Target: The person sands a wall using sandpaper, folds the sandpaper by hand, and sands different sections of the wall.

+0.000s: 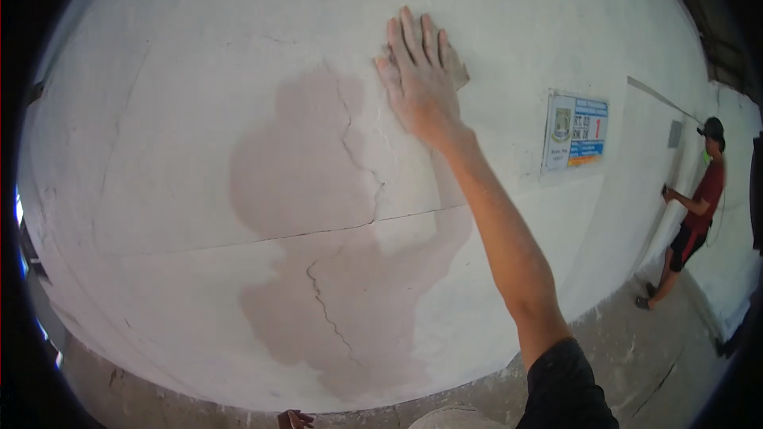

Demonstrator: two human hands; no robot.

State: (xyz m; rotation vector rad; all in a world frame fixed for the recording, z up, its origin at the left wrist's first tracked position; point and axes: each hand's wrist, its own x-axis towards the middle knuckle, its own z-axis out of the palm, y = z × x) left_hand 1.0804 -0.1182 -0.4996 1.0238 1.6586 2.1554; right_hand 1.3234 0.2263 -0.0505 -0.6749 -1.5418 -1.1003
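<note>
My right hand [423, 87] presses palm down against the white wall [493, 40], fingers pointing up. Under it is a thin grey piece [463, 76], with one corner showing past the little finger; the rest is hidden. Left of and below this hand, a damp pinkish patch [278, 167] spreads over the wall, with jagged cracks running down through it. A long thin crack crosses the patch sideways. At the bottom edge, a small part of my left hand [296, 419] shows in shadow, away from the wall patch; most of it is cut off.
A blue and white sign [575, 130] is fixed to the wall right of my arm. Farther right, a person [701, 199] in a cap and red shirt stands facing the wall, hands raised near it. The grey concrete floor [612, 349] runs along the wall's foot.
</note>
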